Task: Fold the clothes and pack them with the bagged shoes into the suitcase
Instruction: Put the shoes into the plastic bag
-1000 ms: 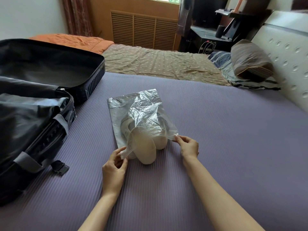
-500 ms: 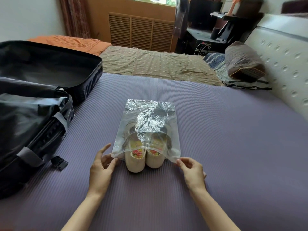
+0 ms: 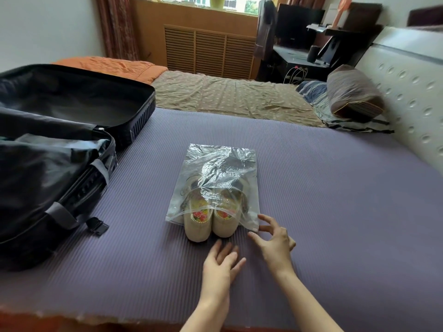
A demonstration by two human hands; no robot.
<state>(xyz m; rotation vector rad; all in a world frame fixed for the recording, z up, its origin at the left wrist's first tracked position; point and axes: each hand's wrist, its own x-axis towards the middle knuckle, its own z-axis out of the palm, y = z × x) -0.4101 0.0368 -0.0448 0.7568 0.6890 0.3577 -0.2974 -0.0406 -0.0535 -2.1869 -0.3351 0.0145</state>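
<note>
Hovering low in the centre of the frame, both hands are holding nothing over the purple bed mat (image 3: 335, 212).

Left hand (image 3: 221, 264): fingers straight and fanned, palm down, sitting just below the shoe heels and apart from them.

Right hand (image 3: 273, 243): fingers spread and loosely bent, tips just beside the near right corner of the plastic bag (image 3: 215, 183). Whether they are touching it cannot be told.

The bag is lying flat on the mat in mid frame. Its long axis is running straight up the frame, away from the person, with the open mouth facing the hands. The pale shoes (image 3: 211, 224) are lying side by side inside, toes deep in, heels sticking out of the mouth toward the lower edge. Bagging is looking unfinished: mouth unsealed, heels outside.

The black suitcase (image 3: 72, 140) is lying open along the left of the frame, well apart from the bag.

Judgement: the coming move is turning on those heels pointing at the left hand. That hand is the nearer one and is lining up with the bag's long axis, so a push up the frame would be seating the shoes. The right hand, nearer the corner, is placed for pinning the mouth. Risk: the thin plastic sliding on the mat instead of the shoes going in.
</note>
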